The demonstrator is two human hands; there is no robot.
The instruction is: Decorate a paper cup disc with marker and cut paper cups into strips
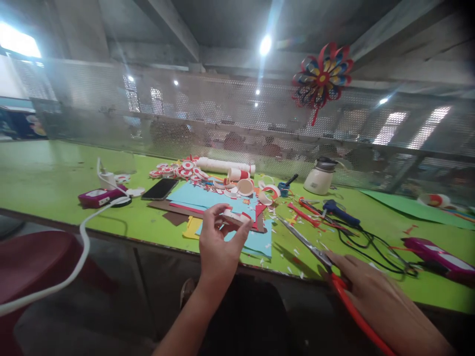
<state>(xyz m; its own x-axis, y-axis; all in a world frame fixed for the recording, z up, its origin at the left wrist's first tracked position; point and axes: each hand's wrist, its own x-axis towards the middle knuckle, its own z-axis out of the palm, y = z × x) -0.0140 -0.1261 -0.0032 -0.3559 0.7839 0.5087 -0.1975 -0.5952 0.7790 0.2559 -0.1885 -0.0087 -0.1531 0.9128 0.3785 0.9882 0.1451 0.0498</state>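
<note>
- Head view: the left hand [220, 249] grips a curved white-and-red piece [236, 217] between thumb and fingers, holding it up above the near edge of the counter [44, 170], left of the right hand.
- The right hand [376, 289] is closed around the red handles of the scissors [313, 251], at the near edge right of the middle; the blades point toward the far edge and the left.
- Behind the left hand, light blue sheets [200, 194] lie over red and brown ones, with a yellow scrap [191, 228] near them, by the near edge.
- Toward the far edge sit a heap of red-and-white discs [185, 170], a long white tube [222, 165] and cut cup pieces [245, 187].
- A black phone [161, 189] lies left of the sheets; nearer the left end is a purple device [97, 198] with a white cable [86, 232] beside it.
- Right of the scissors are a blue glue gun [343, 213] and black cord [365, 240], with a second purple device [440, 254] toward the near right corner.
- A pale jug [318, 179] stands at the far edge, left of a green sheet [408, 208].
</note>
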